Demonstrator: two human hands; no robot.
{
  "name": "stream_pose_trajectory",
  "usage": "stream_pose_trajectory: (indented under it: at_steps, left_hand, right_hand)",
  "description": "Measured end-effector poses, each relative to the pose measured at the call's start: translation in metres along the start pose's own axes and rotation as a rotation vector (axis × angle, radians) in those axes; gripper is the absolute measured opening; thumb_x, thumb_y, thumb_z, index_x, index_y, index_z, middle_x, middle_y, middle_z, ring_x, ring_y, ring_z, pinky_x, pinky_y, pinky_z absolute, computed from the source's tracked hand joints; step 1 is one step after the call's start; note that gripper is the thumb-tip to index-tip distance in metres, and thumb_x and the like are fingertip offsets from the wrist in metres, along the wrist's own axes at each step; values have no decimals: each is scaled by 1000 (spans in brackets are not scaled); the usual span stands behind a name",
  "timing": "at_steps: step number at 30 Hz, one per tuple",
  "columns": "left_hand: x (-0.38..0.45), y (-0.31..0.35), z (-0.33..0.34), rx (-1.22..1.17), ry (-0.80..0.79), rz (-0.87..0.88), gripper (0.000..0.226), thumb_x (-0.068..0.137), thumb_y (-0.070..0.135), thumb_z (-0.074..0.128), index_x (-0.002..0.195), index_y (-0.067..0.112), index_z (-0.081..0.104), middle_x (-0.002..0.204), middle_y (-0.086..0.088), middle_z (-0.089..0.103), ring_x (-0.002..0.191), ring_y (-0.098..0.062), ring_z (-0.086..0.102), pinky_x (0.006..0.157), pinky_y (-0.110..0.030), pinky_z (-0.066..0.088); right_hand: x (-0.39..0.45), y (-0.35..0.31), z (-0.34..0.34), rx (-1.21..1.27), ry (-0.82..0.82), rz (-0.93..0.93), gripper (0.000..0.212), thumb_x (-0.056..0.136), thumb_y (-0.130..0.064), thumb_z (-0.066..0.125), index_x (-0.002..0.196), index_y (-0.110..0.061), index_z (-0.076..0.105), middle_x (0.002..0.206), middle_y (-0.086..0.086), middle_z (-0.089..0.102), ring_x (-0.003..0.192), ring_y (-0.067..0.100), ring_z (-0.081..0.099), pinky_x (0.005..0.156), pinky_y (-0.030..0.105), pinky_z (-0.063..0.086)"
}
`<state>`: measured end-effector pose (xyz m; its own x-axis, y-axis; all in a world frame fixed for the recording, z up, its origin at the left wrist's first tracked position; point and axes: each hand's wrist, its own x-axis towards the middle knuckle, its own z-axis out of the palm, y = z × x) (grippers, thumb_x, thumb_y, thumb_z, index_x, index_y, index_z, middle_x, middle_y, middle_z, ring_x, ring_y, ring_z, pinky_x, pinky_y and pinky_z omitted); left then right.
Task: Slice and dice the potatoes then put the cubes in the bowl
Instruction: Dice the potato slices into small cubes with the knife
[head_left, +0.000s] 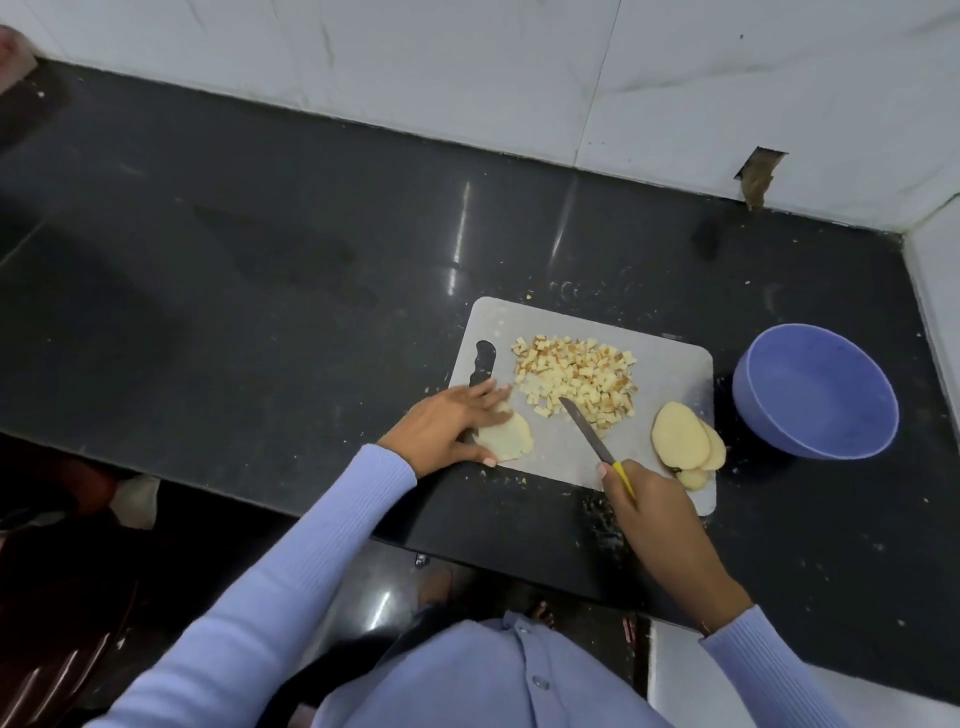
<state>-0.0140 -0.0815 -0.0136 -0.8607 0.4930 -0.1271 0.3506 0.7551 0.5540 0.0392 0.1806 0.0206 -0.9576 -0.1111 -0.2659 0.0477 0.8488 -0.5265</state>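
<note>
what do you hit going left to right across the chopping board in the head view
left hand pressing a pale potato slice → grey-bladed, yellow-handled knife in the right hand → stack of oval potato slices → empty blue plastic bowl

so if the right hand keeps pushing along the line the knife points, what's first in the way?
The right hand points the knife up and left. Its tip already sits at the near edge of the potato cubes, so the cube pile comes first, though blade height above the cutting board is unclear.
</note>
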Motion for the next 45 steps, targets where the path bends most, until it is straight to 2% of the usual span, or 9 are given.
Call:
stream_pose_trajectory:
  at_steps: [6, 9, 14, 18, 21, 25, 29, 37, 45]
  left_hand:
    - [16, -15, 5, 112, -104, 123, 56, 86, 53, 53, 134, 24, 53, 147, 15, 24, 140, -16, 30, 109, -45, 35]
    - [7, -10, 17, 156, 136, 212, 56, 85, 54, 41, 118, 17, 67, 137, 2, 51, 126, -18, 50, 98, -40, 48]
    - [6, 13, 42, 216, 407, 121, 24, 83, 34, 65, 92, 14, 76, 114, -2, 69, 106, -18, 65, 70, -34, 60]
    - [5, 16, 47, 265, 441, 104, 30, 67, 24, 86, 92, 11, 76, 112, -7, 69, 105, -21, 66, 83, -34, 54]
    - [4, 3, 43, 263, 425, 246, 22, 86, 26, 61, 101, 18, 75, 121, -11, 64, 113, -26, 61, 96, -42, 45]
    - [5, -12, 30, 218, 216, 347, 37, 90, 28, 41, 112, 26, 70, 135, -11, 53, 128, -27, 48, 106, -45, 34]
    - [5, -16, 22, 163, 124, 360, 38, 92, 31, 40, 115, 25, 69, 140, -11, 47, 131, -24, 43, 107, -41, 34]
    - [2, -12, 20, 126, 244, 393, 35, 88, 38, 45, 86, 23, 78, 121, -8, 64, 117, -25, 58, 96, -43, 48]
    - [5, -21, 19, -50, 126, 321, 29, 86, 43, 56, 98, 25, 76, 136, -6, 52, 129, -21, 47, 106, -39, 39]
  right_hand:
    - [-7, -7, 5, 52, 33, 75, 38, 99, -40, 40, 72, -15, 48, 59, 1, 53, 56, 15, 51, 52, 29, 37]
    - [-9, -11, 10, 62, 30, 125, 39, 99, -41, 39, 76, -13, 50, 63, 4, 55, 58, 17, 53, 54, 32, 40]
    - [-11, -27, 25, 30, 25, 135, 35, 100, -40, 37, 75, -17, 45, 63, 1, 53, 59, 13, 51, 54, 30, 37]
    - [-9, -40, 36, -1, 26, 129, 35, 101, -39, 36, 71, -20, 39, 62, -1, 49, 58, 12, 48, 53, 29, 32]
    - [-8, -45, 40, 1, 30, 145, 35, 101, -39, 35, 75, -17, 42, 64, -1, 50, 59, 12, 48, 54, 30, 33]
    - [-11, -46, 43, 19, 53, 185, 36, 101, -39, 36, 72, -17, 40, 64, 1, 51, 59, 15, 49, 56, 34, 35]
    - [-17, -43, 45, 58, 91, 226, 39, 100, -40, 37, 77, -10, 47, 65, 4, 53, 60, 18, 51, 58, 34, 39]
    - [-29, -38, 52, 76, 112, 297, 37, 100, -42, 36, 80, -13, 49, 67, 2, 54, 60, 16, 52, 55, 28, 39]
    - [-33, -43, 51, 87, 100, 321, 35, 101, -41, 35, 76, -17, 44, 66, 0, 51, 59, 12, 49, 52, 23, 32]
